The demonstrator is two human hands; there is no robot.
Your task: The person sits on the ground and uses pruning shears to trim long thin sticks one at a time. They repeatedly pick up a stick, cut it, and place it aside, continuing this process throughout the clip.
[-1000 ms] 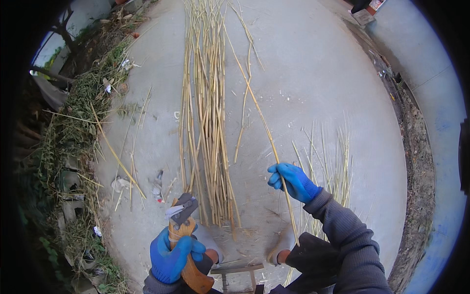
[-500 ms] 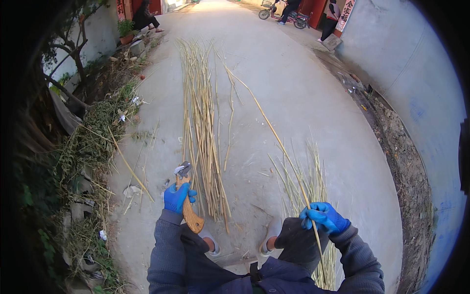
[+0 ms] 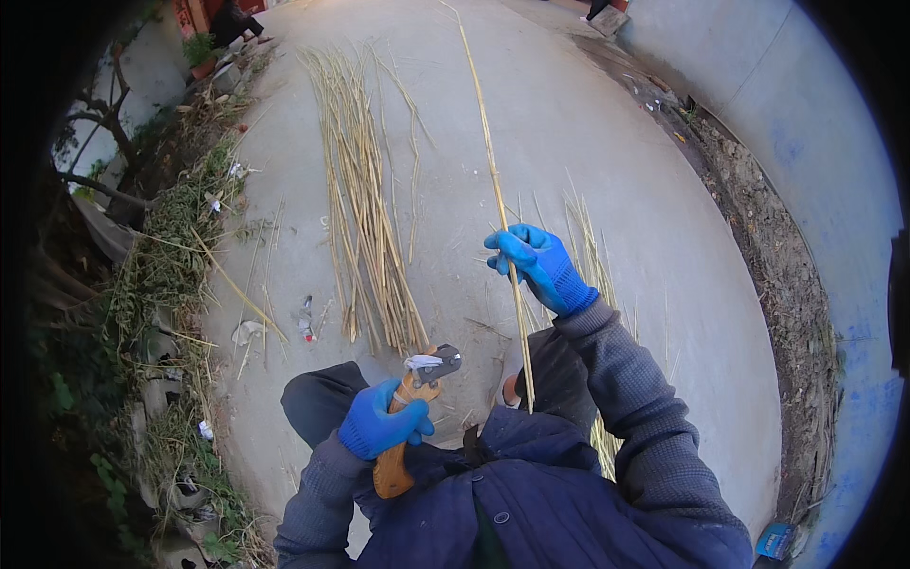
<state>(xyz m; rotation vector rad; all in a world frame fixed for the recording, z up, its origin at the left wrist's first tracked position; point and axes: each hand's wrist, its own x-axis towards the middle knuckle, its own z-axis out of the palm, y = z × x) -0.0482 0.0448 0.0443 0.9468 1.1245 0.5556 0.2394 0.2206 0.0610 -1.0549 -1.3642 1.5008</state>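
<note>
My right hand (image 3: pixel 536 264), in a blue glove, grips a long thin yellow cane stalk (image 3: pixel 495 180) that runs from near my knee up and away toward the far ground. My left hand (image 3: pixel 379 422), also in a blue glove, holds pruning shears with orange handles (image 3: pixel 409 415); the metal jaws point right, a short way left of the stalk's lower end. A long bundle of similar stalks (image 3: pixel 365 209) lies on the concrete in front of me. A smaller pile of stalks (image 3: pixel 592 256) lies beside my right arm.
Weeds, twigs and litter (image 3: pixel 180 275) line the left edge of the concrete ground (image 3: pixel 616 142). A strip of dirt and a pale wall (image 3: pixel 806 161) run along the right. A small piece of litter (image 3: pixel 306 321) lies near the bundle.
My right hand has risen from beside my knee, lifting the stalk upright in front of me. My left hand with the shears has dropped lower and moved toward the middle.
</note>
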